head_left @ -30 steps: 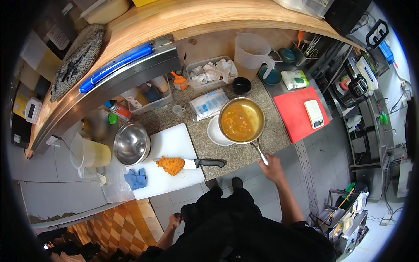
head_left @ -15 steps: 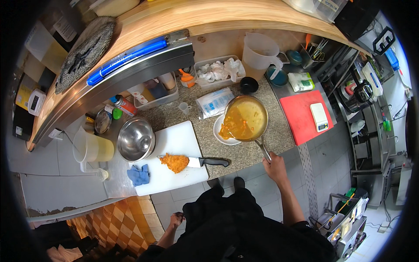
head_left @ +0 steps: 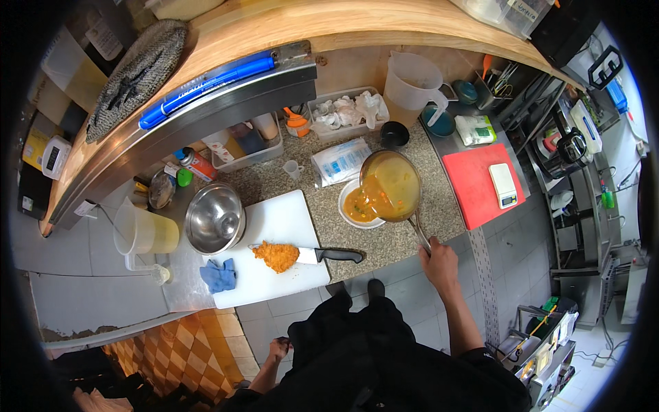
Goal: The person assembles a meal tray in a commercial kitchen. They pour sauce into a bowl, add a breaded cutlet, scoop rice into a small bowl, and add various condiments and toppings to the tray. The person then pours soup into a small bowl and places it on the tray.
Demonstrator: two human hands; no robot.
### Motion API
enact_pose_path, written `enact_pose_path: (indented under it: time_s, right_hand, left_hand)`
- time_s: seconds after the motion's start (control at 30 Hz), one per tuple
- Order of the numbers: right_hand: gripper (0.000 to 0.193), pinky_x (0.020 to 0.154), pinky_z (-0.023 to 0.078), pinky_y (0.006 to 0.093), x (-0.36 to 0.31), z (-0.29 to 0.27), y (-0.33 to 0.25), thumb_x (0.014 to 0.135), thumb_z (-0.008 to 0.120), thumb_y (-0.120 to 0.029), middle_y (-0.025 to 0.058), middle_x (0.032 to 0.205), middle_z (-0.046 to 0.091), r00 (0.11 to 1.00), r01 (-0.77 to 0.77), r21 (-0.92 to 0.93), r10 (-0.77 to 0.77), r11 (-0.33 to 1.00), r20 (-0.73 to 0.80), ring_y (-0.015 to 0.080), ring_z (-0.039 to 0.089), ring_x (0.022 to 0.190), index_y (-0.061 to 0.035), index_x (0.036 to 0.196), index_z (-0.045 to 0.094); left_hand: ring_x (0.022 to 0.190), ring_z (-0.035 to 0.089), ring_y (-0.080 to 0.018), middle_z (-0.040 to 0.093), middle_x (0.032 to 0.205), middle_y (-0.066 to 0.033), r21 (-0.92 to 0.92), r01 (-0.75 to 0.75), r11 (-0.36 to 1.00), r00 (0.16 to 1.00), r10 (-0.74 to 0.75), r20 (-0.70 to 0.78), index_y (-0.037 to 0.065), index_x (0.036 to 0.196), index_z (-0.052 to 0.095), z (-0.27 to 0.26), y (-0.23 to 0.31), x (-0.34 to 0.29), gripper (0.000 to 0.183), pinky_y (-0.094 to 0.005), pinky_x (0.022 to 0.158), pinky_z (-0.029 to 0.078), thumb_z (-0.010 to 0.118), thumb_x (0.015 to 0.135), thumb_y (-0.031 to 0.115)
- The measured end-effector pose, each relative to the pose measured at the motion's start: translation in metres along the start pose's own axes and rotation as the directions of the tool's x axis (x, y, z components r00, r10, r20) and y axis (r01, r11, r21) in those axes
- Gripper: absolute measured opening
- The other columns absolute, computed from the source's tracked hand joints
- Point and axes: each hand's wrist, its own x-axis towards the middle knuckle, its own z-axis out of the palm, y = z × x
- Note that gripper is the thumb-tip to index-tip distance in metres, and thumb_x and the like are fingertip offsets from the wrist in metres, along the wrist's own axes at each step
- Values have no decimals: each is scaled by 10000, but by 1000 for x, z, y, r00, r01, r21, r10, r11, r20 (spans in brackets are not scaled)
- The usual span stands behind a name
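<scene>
Metal pan (head_left: 398, 180) aslant over round bowl (head_left: 351, 220) of chunky soup (head_left: 358, 206), slim handle (head_left: 421, 232) tight in right hand (head_left: 441, 262); left hand (head_left: 280, 348), hold unclear.

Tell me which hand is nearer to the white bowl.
Right. The right hand grips the pan handle, below and right of the white bowl in the view; the left hand is farther off, low and to its left.

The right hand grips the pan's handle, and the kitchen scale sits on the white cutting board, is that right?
The board is wrong: the head view shows the kitchen scale on the red cutting board. The right hand does grip the pan's handle.
</scene>
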Motion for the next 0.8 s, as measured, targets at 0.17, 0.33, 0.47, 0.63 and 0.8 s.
enact_pose_path:
  time_s: [0.17,0.33,0.47,0.63,0.8]
  right_hand:
    - [304,620,538,532,-5,-16,-15,977,604,-304,226,739,673,999,25,-41,-26,999,-36,436,675,688,-14,901,555]
    - [277,599,536,521,-7,-13,-11,993,586,-291,199,756,670,991,99,-99,-107,990,-80,416,675,672,-26,925,538]
    - [266,588,535,513,-7,-13,-10,998,587,-298,189,776,658,988,120,-170,-134,978,-72,410,674,679,-41,959,532]
    - [254,571,530,514,-7,-9,-4,994,596,-310,179,799,651,981,149,-190,-169,970,-93,406,669,664,-64,975,535]
    - [233,558,528,506,-6,-8,-2,982,614,-292,161,787,640,971,188,-242,-218,952,-103,390,671,656,-71,984,539]
  left_hand:
    - [806,747,-194,760,906,-114,-286,16,958,999,-30,-45,-8,990,729,-3,15,-9,261,-316,748,597,492,941,89]
    - [818,749,-205,761,909,-142,-308,46,950,999,-41,20,-42,996,715,-10,25,-6,272,-321,749,601,467,931,48]
    - [816,750,-220,758,910,-151,-335,220,916,975,-212,60,-52,992,714,-11,41,-4,282,-322,740,601,451,924,27]
    - [794,748,-212,755,877,-141,-431,177,885,983,-180,34,-44,1007,724,0,23,-1,290,-306,727,596,452,930,26]
    - [749,735,-190,754,857,-133,-364,113,924,992,-124,-7,-39,1026,728,-4,28,-5,299,-300,699,585,452,935,33]
